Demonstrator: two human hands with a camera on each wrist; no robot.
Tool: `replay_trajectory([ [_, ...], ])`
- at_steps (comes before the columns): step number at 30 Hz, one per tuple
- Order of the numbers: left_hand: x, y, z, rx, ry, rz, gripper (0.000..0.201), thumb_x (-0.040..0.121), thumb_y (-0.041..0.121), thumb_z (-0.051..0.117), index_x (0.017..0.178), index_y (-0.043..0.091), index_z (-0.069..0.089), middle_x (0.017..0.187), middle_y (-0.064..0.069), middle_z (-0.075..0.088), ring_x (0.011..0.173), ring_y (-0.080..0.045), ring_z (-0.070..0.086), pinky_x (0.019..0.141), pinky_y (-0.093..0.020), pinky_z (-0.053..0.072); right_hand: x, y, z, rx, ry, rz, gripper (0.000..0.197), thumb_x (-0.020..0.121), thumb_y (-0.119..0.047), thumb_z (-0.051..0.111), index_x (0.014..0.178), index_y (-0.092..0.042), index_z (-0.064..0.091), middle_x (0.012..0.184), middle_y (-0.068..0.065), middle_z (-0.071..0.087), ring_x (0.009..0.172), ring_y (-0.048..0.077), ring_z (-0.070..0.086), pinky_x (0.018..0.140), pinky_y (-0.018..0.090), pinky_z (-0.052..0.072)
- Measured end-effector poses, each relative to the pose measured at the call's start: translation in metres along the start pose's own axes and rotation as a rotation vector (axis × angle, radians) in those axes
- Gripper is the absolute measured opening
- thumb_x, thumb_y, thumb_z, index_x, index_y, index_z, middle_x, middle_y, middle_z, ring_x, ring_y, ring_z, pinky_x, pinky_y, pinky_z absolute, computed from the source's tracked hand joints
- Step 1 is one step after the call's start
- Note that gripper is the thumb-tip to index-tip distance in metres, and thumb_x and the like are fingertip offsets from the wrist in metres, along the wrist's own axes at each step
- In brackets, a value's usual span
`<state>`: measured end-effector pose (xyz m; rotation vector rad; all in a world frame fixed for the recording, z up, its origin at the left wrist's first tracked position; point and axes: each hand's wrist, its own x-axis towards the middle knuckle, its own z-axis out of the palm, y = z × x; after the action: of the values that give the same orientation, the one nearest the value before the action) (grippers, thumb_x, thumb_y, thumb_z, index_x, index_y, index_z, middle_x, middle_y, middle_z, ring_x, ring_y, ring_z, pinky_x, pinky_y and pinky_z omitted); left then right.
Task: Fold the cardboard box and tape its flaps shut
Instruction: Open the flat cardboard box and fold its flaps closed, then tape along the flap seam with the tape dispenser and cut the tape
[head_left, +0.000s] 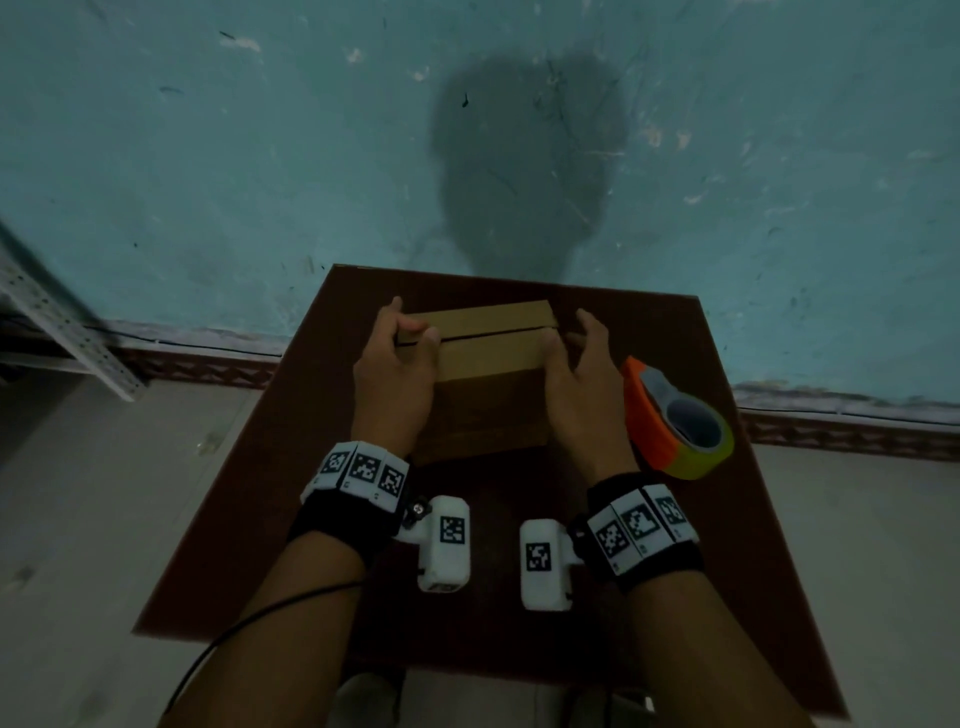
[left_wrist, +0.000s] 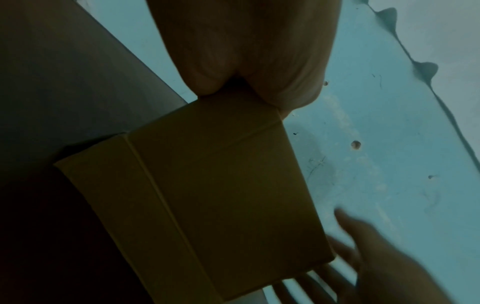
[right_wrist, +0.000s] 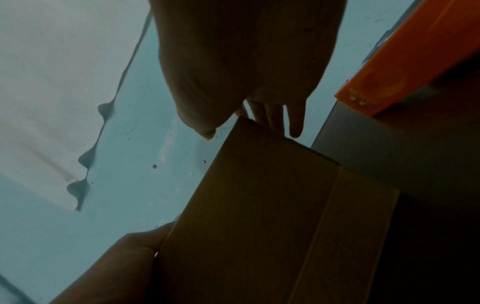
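A brown cardboard box (head_left: 488, 364) stands on the dark brown table (head_left: 249, 519), its two top flaps folded down with a dark seam between them. My left hand (head_left: 410, 332) grips the box's left end, thumb and a finger curled over the top flaps. My right hand (head_left: 569, 338) is at the right end, thumb pressing the top edge and fingers straight beside the side wall. The left wrist view shows the box (left_wrist: 207, 195) under my palm (left_wrist: 246, 51). In the right wrist view, straight fingers (right_wrist: 294, 123) reach past the box (right_wrist: 272, 216) corner.
An orange tape dispenser (head_left: 675, 421) with a roll of tape lies on the table right of the box, close to my right hand; it also shows as an orange tape dispenser (right_wrist: 402, 61) edge. A teal wall rises behind the table. A perforated metal rack (head_left: 57, 322) leans at far left.
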<state>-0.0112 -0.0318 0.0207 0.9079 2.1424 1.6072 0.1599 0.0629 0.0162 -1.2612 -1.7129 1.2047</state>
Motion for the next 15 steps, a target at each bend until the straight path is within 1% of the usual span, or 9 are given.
replay_trajectory([
  [1,0.000,0.000,0.000,-0.007,0.000,-0.003,0.008,0.105,0.027,0.066,0.106,0.019,0.063,0.168,0.004,0.045,0.152,-0.021,0.045,0.111,-0.027,0.034,0.003,0.003,-0.003,-0.022,0.049,0.009,0.061,0.107,-0.055,0.045,0.162,-0.033,0.029,0.157,0.005,0.051,0.138,0.023,0.053,0.113,0.047,0.046],
  [2,0.001,-0.001,0.000,-0.010,0.000,-0.005,0.007,0.105,0.026,0.066,0.105,0.020,0.063,0.168,0.004,0.046,0.151,-0.020,0.045,0.111,-0.027,0.034,0.005,0.007,-0.006,-0.062,0.097,0.010,0.057,0.107,-0.053,0.044,0.158,-0.030,0.034,0.148,0.006,0.058,0.129,0.023,0.059,0.108,0.050,0.051],
  [3,0.001,-0.001,0.000,-0.007,0.000,-0.003,0.006,0.105,0.026,0.066,0.106,0.021,0.063,0.167,0.004,0.046,0.151,-0.020,0.044,0.112,-0.028,0.034,0.008,0.010,-0.010,-0.111,0.143,0.001,0.053,0.107,-0.047,0.044,0.154,-0.025,0.039,0.138,0.007,0.062,0.119,0.023,0.063,0.102,0.051,0.054],
  [4,0.001,-0.002,0.001,-0.004,-0.003,-0.001,0.006,0.105,0.026,0.066,0.106,0.021,0.063,0.167,0.004,0.046,0.151,-0.020,0.044,0.112,-0.029,0.034,0.009,0.014,-0.014,-0.186,0.183,-0.005,0.047,0.108,-0.038,0.047,0.150,-0.018,0.043,0.133,0.010,0.063,0.115,0.023,0.062,0.100,0.049,0.054],
  [6,0.002,-0.002,0.000,0.006,-0.008,0.001,0.010,0.106,0.028,0.065,0.109,0.019,0.064,0.167,0.005,0.046,0.152,-0.021,0.044,0.113,-0.030,0.034,0.011,0.022,-0.023,-0.422,0.246,-0.004,0.043,0.104,-0.020,0.054,0.145,-0.008,0.047,0.137,0.017,0.056,0.120,0.029,0.055,0.101,0.045,0.048],
  [7,0.002,-0.003,0.000,0.011,-0.013,-0.004,0.011,0.106,0.030,0.064,0.111,0.020,0.064,0.167,0.006,0.046,0.152,-0.021,0.043,0.114,-0.032,0.034,0.011,0.026,-0.028,-0.559,0.266,0.005,0.044,0.100,-0.016,0.058,0.142,-0.005,0.048,0.139,0.020,0.053,0.123,0.034,0.052,0.101,0.047,0.045],
  [10,0.000,-0.003,0.000,0.007,-0.015,-0.014,0.010,0.106,0.032,0.064,0.109,0.023,0.064,0.166,0.010,0.046,0.152,-0.021,0.042,0.119,-0.039,0.036,0.011,0.038,-0.041,-0.849,0.278,0.084,0.053,0.092,-0.021,0.067,0.137,0.000,0.047,0.138,0.026,0.051,0.125,0.043,0.050,0.102,0.053,0.044],
  [13,0.000,-0.002,-0.001,-0.003,-0.016,-0.014,0.011,0.106,0.028,0.064,0.112,0.019,0.065,0.166,0.009,0.046,0.150,-0.019,0.044,0.113,-0.033,0.034,0.013,0.052,-0.052,-0.951,0.281,0.178,0.060,0.088,-0.029,0.073,0.134,0.000,0.049,0.137,0.026,0.053,0.127,0.044,0.050,0.104,0.054,0.045],
  [15,0.000,-0.001,-0.001,-0.008,-0.020,-0.019,0.010,0.106,0.027,0.063,0.113,0.020,0.065,0.166,0.009,0.046,0.150,-0.019,0.043,0.112,-0.033,0.034,0.013,0.061,-0.055,-0.978,0.283,0.203,0.060,0.086,-0.032,0.075,0.131,0.000,0.051,0.135,0.025,0.057,0.126,0.044,0.053,0.104,0.053,0.045],
])
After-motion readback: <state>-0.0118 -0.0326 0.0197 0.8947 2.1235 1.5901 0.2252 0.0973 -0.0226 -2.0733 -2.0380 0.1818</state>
